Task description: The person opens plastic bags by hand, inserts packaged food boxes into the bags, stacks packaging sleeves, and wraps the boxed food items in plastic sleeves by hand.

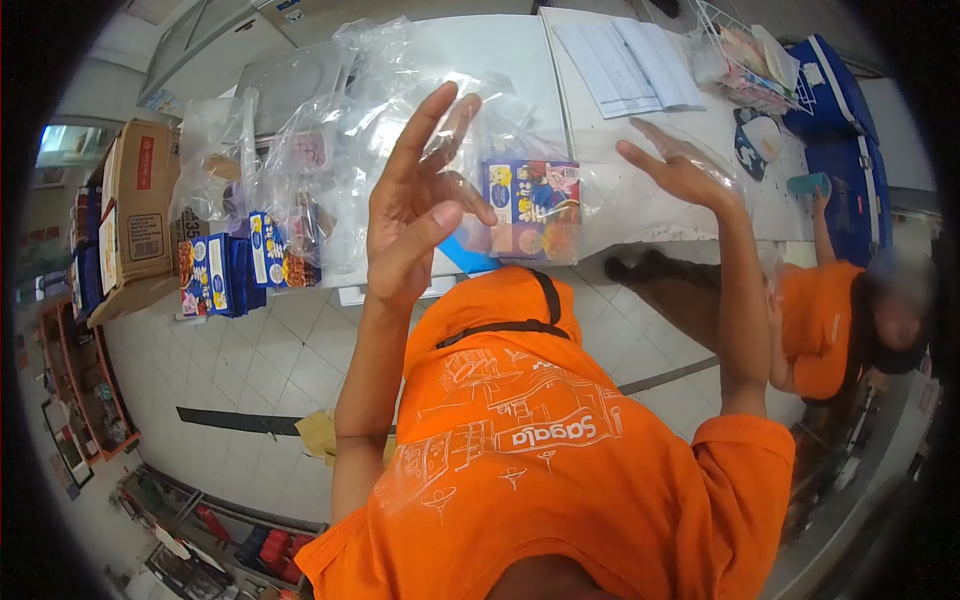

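Note:
A blue and orange printed pack (540,195) lies at the table's front edge, with clear plastic over and around it. To its left, my left hand (415,200) is raised with fingers spread; one lower fingertip comes close to the pack's left side, and contact cannot be made out. Off to the pack's right is my right hand (690,175), fingers stretched out and thumb apart, with clear film against the fingers. Crumpled clear plastic bags (345,150) spread across the table behind and left of my left hand. Something bright blue (465,255) shows below the pack.
Several similar printed packs (215,275) stand at the table's left end beside a cardboard box (140,215). Open papers (630,65) lie at the back, near a white wire rack (755,60). Blue cooler boxes (840,150) and another person in orange (815,320) are at the right.

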A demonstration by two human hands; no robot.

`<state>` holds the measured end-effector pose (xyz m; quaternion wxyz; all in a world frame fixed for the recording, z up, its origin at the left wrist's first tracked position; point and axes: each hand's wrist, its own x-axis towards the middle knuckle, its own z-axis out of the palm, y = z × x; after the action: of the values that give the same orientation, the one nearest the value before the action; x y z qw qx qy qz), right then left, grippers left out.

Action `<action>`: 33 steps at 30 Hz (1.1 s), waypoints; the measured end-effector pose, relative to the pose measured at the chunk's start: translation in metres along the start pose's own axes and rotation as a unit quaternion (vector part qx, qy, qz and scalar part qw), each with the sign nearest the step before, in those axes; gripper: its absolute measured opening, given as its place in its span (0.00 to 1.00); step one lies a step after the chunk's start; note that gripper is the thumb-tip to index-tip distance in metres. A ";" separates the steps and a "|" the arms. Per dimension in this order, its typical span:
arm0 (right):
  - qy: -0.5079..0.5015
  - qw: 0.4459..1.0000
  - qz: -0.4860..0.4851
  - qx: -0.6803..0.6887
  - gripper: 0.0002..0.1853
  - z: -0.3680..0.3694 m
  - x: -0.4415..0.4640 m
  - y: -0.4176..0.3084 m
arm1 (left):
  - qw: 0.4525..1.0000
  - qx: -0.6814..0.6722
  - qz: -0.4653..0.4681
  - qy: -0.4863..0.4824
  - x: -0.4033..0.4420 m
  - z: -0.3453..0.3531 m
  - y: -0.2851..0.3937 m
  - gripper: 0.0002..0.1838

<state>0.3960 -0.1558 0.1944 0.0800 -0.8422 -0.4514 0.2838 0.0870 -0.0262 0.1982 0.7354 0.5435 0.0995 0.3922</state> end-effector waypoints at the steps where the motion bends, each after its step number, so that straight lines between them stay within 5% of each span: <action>1: 0.002 0.999 -0.003 -0.041 0.49 0.002 0.003 0.005 | 1.000 0.008 -0.002 -0.009 0.000 0.002 0.003 0.44; 3: 0.004 0.992 -0.006 -0.125 0.49 0.005 0.008 0.011 | 0.999 0.035 -0.003 -0.019 -0.001 0.004 0.001 0.44; 9: -0.372 0.860 -0.026 -0.349 0.46 0.023 -0.001 0.010 | 0.992 0.126 -0.006 -0.028 -0.010 0.006 -0.021 0.39; 15: -0.275 0.931 -0.155 -0.184 0.30 0.046 0.030 0.000 | 0.992 0.104 -0.046 -0.050 -0.005 0.012 -0.011 0.34; 17: -0.320 0.901 -0.208 -0.206 0.23 0.112 0.087 0.017 | 0.994 0.088 -0.056 -0.039 -0.006 0.022 -0.012 0.34; 20: -0.332 0.896 -0.048 -0.292 0.36 0.149 0.140 0.068 | 0.994 0.089 -0.055 -0.032 -0.012 0.022 -0.014 0.35; 22: -0.238 0.916 0.034 -0.321 0.43 0.136 0.148 0.094 | 0.994 0.100 -0.039 -0.034 -0.019 0.013 -0.021 0.35; 25: -0.381 0.894 0.042 -0.232 0.54 0.111 0.132 0.048 | 0.994 0.087 -0.032 -0.056 -0.022 -0.003 -0.026 0.36; 27: -0.329 0.917 -0.030 -0.223 0.52 0.125 0.146 0.073 | 0.995 0.077 -0.012 -0.066 -0.021 -0.012 -0.022 0.35; 29: -0.321 0.915 -0.003 -0.244 0.36 0.064 0.101 -0.044 | 0.995 0.074 -0.029 -0.063 -0.028 -0.028 -0.003 0.33; 31: -0.231 0.957 -0.147 -0.093 0.22 0.035 0.076 -0.068 | 0.993 0.051 -0.084 -0.072 -0.036 -0.049 0.024 0.31; 33: -0.119 0.986 -0.116 0.008 0.19 0.009 0.033 -0.132 | 0.990 0.125 -0.026 -0.059 -0.054 -0.081 0.022 0.31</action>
<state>0.3108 -0.0535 0.2251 0.0647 -0.7435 -0.5505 0.3740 -0.0055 -0.0023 0.1708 0.6764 0.6504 0.1179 0.3248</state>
